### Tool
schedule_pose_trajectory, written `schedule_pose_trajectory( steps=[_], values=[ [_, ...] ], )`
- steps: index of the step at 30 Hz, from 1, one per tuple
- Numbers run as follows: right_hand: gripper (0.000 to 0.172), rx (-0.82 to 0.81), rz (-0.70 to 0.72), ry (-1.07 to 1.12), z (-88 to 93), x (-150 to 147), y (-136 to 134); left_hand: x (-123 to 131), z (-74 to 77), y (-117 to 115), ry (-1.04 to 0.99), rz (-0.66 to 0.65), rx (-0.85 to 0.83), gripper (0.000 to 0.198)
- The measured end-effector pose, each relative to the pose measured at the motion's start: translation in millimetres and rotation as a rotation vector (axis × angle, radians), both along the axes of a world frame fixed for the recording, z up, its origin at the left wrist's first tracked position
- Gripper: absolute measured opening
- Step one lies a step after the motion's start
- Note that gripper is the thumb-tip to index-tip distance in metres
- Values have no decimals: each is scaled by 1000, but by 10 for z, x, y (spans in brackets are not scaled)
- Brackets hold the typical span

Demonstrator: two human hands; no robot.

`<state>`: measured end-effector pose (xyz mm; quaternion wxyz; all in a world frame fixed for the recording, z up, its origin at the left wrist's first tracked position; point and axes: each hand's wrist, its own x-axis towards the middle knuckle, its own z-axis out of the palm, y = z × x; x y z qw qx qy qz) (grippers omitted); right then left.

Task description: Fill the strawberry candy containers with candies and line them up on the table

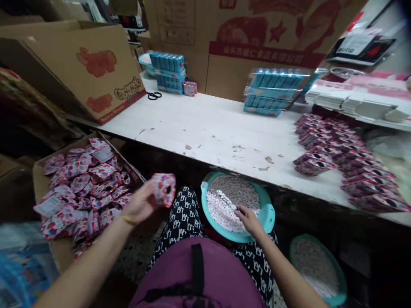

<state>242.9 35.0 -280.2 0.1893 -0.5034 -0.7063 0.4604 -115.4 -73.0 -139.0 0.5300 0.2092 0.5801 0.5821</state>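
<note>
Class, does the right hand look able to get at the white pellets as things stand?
Probably yes: the right hand extends over the rim of the open turquoise basin, its fingers at the white pellets, with no cover between.

Here's the printed packet (165,189), thin-walled and lightly shiny, paper or plastic film too blurred to call! Over to the basin (270,214): smooth turquoise plastic with a soft sheen, and the white pieces (221,211) inside look matt and chalky. The tabletop (218,128) is smooth and pale, its coating chipped in brown patches. Dull corrugated cardboard on the carton (93,87), glossy clear film around the blue packs (271,92), and matt purple cloth on the apron (205,278)!
</note>
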Motion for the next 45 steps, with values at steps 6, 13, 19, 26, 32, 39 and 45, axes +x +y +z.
schedule_pose_trajectory(
  steps=[6,13,19,26,32,39,45],
  values=[
    [39,15,39,1,615,233,-31,1010,-851,680,-717,-125,-160,23],
    [30,166,166,-447,1360,130,97,1475,-1114,927,-722,-264,-137,17],
    [26,295,330,-906,1678,-353,165,1624,-1203,978,-698,-270,-144,18],
    [27,344,250,-949,1391,118,301,1357,-1146,1011,-640,-202,-113,20],
    [32,42,1,-815,208,109,335,1002,-1156,898,-626,-141,-126,22],
    [28,-24,-24,-376,-291,-371,276,993,-1183,893,-687,-91,-178,22],
    [30,-16,5,-74,257,14,264,1106,-1109,959,-678,-84,-139,17]
  ],
)
